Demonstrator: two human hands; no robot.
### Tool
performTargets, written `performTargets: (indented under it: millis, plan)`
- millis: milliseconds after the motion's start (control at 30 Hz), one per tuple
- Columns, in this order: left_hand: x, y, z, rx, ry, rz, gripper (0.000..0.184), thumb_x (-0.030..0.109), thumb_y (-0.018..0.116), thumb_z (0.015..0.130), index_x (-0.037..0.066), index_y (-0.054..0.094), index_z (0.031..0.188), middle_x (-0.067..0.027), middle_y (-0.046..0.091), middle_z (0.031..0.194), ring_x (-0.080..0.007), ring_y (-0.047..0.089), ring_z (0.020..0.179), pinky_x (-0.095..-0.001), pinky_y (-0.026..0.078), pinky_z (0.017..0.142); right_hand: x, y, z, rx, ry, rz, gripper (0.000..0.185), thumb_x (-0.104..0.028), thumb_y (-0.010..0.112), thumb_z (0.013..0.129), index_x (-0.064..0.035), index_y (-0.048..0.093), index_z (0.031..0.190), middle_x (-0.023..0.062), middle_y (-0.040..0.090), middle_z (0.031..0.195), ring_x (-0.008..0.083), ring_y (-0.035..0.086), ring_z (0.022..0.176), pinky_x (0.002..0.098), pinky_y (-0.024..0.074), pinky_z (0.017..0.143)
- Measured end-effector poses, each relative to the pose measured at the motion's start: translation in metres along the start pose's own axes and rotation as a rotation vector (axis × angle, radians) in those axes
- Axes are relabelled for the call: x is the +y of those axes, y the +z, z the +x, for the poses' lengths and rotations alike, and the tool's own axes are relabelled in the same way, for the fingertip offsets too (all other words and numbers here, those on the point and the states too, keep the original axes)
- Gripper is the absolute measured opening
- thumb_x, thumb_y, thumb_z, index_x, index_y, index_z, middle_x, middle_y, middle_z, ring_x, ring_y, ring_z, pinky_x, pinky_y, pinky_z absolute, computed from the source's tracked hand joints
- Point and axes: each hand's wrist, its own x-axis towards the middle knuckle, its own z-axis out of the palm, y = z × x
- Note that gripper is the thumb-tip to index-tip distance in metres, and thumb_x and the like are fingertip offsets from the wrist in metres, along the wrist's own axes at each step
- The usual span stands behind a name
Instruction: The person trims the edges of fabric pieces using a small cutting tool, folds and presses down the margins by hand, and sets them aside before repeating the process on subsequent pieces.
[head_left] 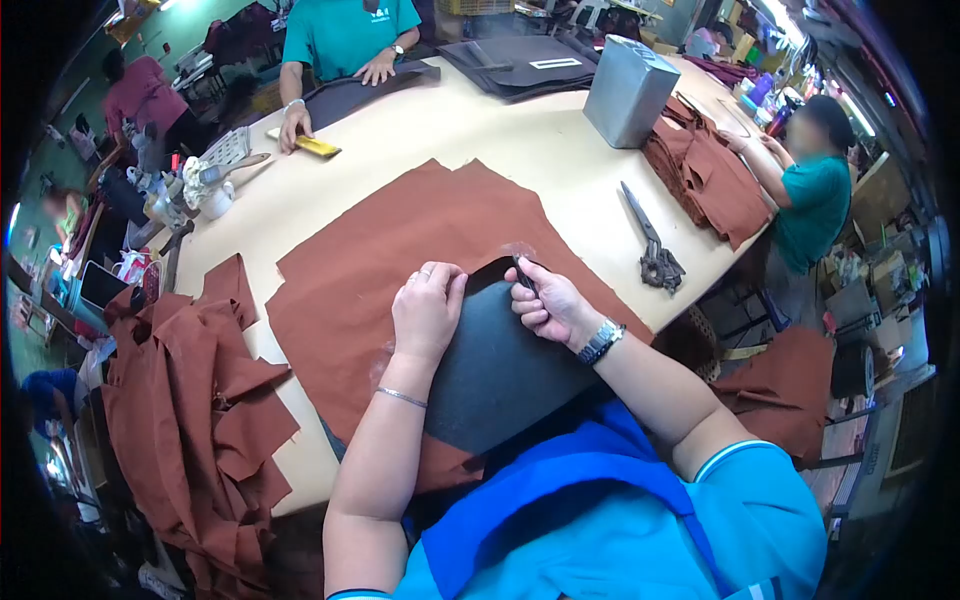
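A dark grey sheet [515, 365], smooth like leather or board, lies on a large piece of reddish-brown fabric [390, 225] at the near side of the table. My left hand [430, 310] is closed at the sheet's far edge, fingertips pinching its raised black border. Just to the right, my right hand [555, 305] pinches the same border between thumb and fingers. A small black bit shows at that thumb, and I cannot make out whether it is the sheet's edge or a separate thing. Whitish smears mark the fabric beyond the right hand and beside the left wrist.
Large shears [652, 240] lie right. A metal can [630, 92] stands beyond, beside stacked brown fabric [705, 170]. More fabric [190, 390] drapes over the left edge. Across the table, a co-worker's hand [296, 128] is by a yellow tool [318, 147]. A brush [235, 167] lies left.
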Motion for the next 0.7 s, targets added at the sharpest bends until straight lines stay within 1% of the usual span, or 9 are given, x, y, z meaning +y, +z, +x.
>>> performTargets:
  millis: [133,267,400,533,700]
  plan:
    - [0.001,-0.002,0.0,0.01,-0.003,0.005,0.014,0.021,0.065,0.092,0.007,0.066,0.09,-0.0082,0.067,0.089,-0.028,0.067,0.084,-0.0401,0.053,0.073,0.001,0.006,-0.011,-0.013,0.032,-0.03,0.032,-0.039,0.044,0.106,-0.0084,0.054,0.108,-0.003,0.043,0.065,0.0041,0.035,0.05,0.0167,0.0278,0.039]
    - [0.001,0.0,-0.001,-0.002,-0.011,0.0,0.014,0.021,0.065,0.092,0.007,0.066,0.09,-0.0078,0.067,0.09,-0.0284,0.067,0.084,-0.0401,0.053,0.073,-0.005,0.006,0.003,0.021,0.043,0.035,0.032,-0.04,0.043,0.106,-0.009,0.053,0.106,-0.0028,0.044,0.067,0.0044,0.035,0.05,0.0167,0.027,0.039]
    - [-0.001,0.0,0.0,0.025,0.016,0.011,0.014,0.021,0.066,0.092,0.007,0.066,0.09,-0.0074,0.067,0.089,-0.0276,0.066,0.083,-0.04,0.053,0.073,0.004,0.001,-0.009,0.005,-0.002,-0.08,0.033,-0.041,0.044,0.106,-0.0095,0.053,0.106,-0.0022,0.046,0.07,0.0048,0.035,0.05,0.0172,0.0267,0.04]
    - [0.0,0.001,0.0,0.006,0.003,0.0,0.014,0.021,0.066,0.092,0.007,0.066,0.09,-0.0076,0.067,0.089,-0.0276,0.066,0.083,-0.0401,0.053,0.073,-0.003,0.012,-0.004,-0.004,0.061,-0.014,0.033,-0.042,0.045,0.105,-0.0091,0.052,0.107,-0.0022,0.045,0.068,0.0047,0.035,0.05,0.0172,0.0279,0.04]
    - [-0.001,0.0,0.0,0.03,0.019,0.005,0.014,0.021,0.066,0.092,0.007,0.066,0.09,-0.0075,0.067,0.088,-0.0277,0.066,0.082,-0.0403,0.053,0.072,0.004,0.006,-0.005,0.005,0.006,-0.051,0.032,-0.039,0.044,0.106,-0.008,0.052,0.106,-0.0026,0.044,0.067,0.0046,0.035,0.05,0.0177,0.0288,0.041]
